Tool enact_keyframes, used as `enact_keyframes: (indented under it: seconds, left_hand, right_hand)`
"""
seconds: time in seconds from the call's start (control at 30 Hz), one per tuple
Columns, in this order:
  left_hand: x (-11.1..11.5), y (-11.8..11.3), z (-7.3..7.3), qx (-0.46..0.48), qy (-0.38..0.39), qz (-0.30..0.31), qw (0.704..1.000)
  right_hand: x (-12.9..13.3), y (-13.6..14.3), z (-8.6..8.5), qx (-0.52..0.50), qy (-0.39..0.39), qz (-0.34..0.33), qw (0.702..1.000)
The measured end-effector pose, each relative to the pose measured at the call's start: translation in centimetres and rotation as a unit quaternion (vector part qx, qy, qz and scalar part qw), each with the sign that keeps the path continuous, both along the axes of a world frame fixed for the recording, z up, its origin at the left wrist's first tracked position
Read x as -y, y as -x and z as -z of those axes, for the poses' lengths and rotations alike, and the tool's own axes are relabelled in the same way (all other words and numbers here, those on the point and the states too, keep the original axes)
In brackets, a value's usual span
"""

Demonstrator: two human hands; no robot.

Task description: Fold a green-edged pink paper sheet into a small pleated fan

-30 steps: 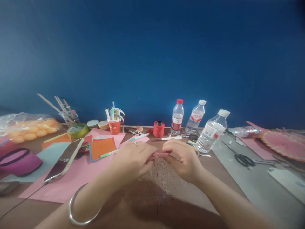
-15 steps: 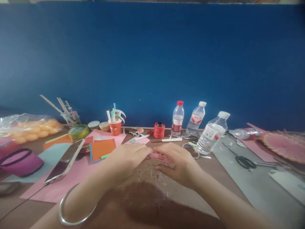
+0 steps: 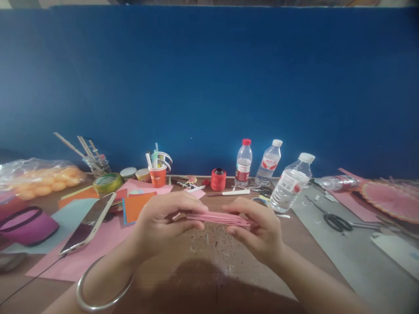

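Observation:
A narrow stack of folded pink paper (image 3: 218, 217) is held level between my two hands, above the brown table. My left hand (image 3: 172, 218) pinches its left end, thumb below and fingers on top. At the right end, my right hand (image 3: 257, 222) grips it the same way, with the rounded folds showing beside the fingertips. Dark specks (image 3: 218, 239) and small scraps lie on the table beneath the paper. A silver bangle (image 3: 101, 301) is on my left wrist.
Left are a phone (image 3: 88, 224), coloured paper (image 3: 139, 207) and a purple band (image 3: 29, 224). Behind stand a pen cup (image 3: 158, 176), red thread (image 3: 218, 179) and bottles (image 3: 290, 185). Scissors (image 3: 337, 221) and a pink paper fan (image 3: 393, 198) lie right.
My hands have turned and moved slightly apart, and the pink folded stack now shows edge-on between them. Earlier they lay flatter over it, mostly covering it.

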State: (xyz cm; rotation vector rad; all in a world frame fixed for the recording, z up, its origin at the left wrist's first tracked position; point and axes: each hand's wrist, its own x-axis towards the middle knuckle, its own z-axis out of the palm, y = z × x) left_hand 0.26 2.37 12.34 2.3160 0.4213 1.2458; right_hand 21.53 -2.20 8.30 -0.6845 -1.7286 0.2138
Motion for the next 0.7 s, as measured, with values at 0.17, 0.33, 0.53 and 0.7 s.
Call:
enact_keyframes:
  seconds: [0.17,0.33,0.53,0.7]
  left_hand:
    - [0.36,-0.22,0.06,0.058,0.027,-0.046,0.997]
    - [0.46,-0.27,0.09,0.072,0.066,-0.030,0.995]
    - [0.46,-0.49,-0.02,0.094,0.070,-0.025,0.993]
    - [0.55,-0.60,0.34,0.092,0.044,-0.044,0.994]
  right_hand:
    - [0.22,-0.19,0.32,-0.021,-0.031,0.045,0.998]
    - [0.26,-0.06,-0.02,-0.003,-0.042,0.059,0.997]
    - [0.23,-0.09,-0.06,0.001,-0.044,0.052,0.998]
    - [0.36,-0.17,0.01,-0.048,0.030,0.012,0.998]
